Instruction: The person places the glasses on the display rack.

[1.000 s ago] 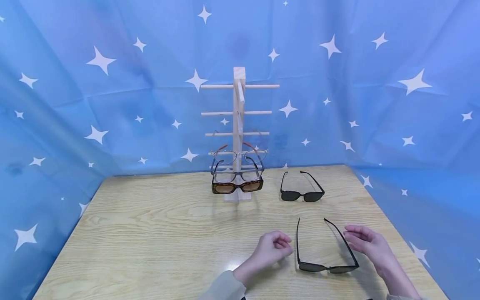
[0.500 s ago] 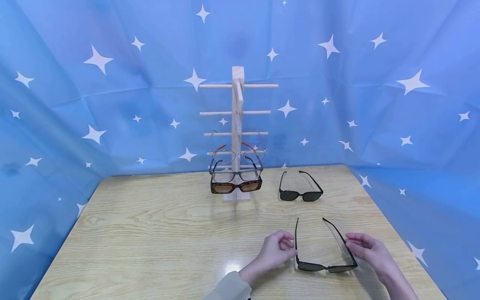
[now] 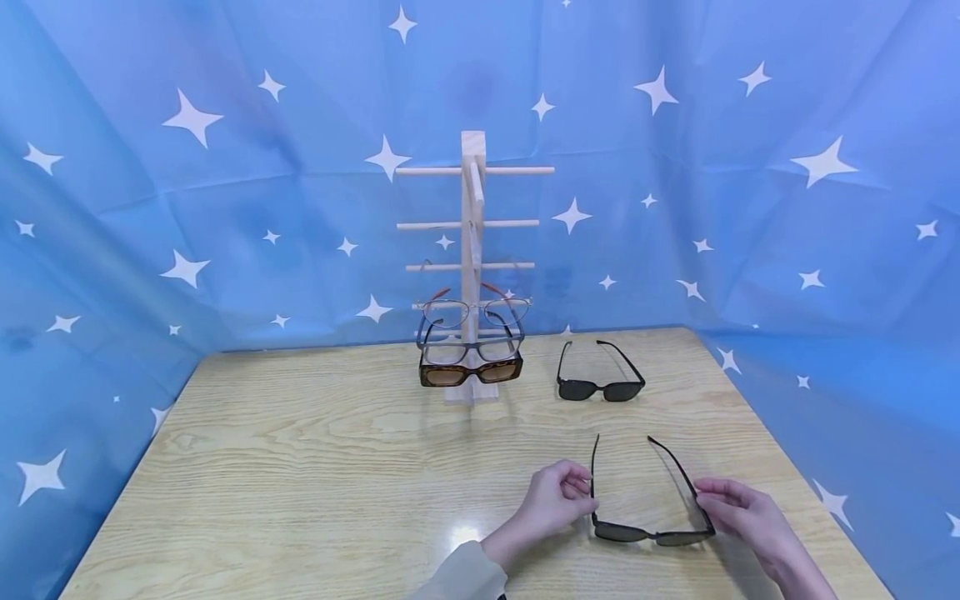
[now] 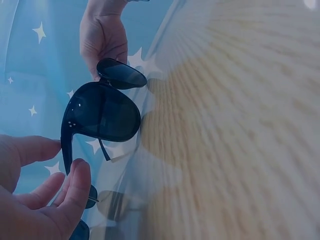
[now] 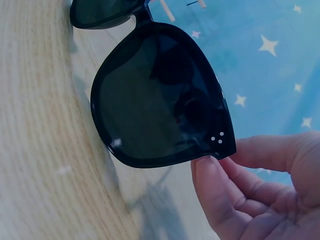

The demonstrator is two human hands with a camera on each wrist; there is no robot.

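Observation:
A pair of black sunglasses point(image 3: 621, 532) stands at the front right of the table, dark lenses towards me and both temples unfolded, pointing away. My left hand point(image 3: 553, 498) pinches its left temple between thumb and fingers, close behind the hinge. On the other side my right hand point(image 3: 742, 512) grips the right temple near the frame corner. Three small silver dots mark that corner of the sunglasses point(image 5: 145, 100) in the right wrist view. The left wrist view shows both lenses of the sunglasses point(image 4: 112, 115) edge-on, with the right hand point(image 4: 104, 37) beyond them.
Further back, a second pair of black sunglasses point(image 3: 577, 390) lies unfolded. Left of it rises a wooden eyewear rack point(image 3: 472, 150) with several crossbars. Its lower bars hold wire-rimmed glasses point(image 3: 447, 324), grey-framed glasses point(image 3: 471, 343) and tortoiseshell sunglasses point(image 3: 442, 377). A blue star-patterned curtain point(image 3: 300, 208) surrounds the wooden table point(image 3: 300, 467).
Both hands have closed in on the front sunglasses from the sides and now hold the temples. The sunglasses stay in about the same place. The head view has shifted slightly.

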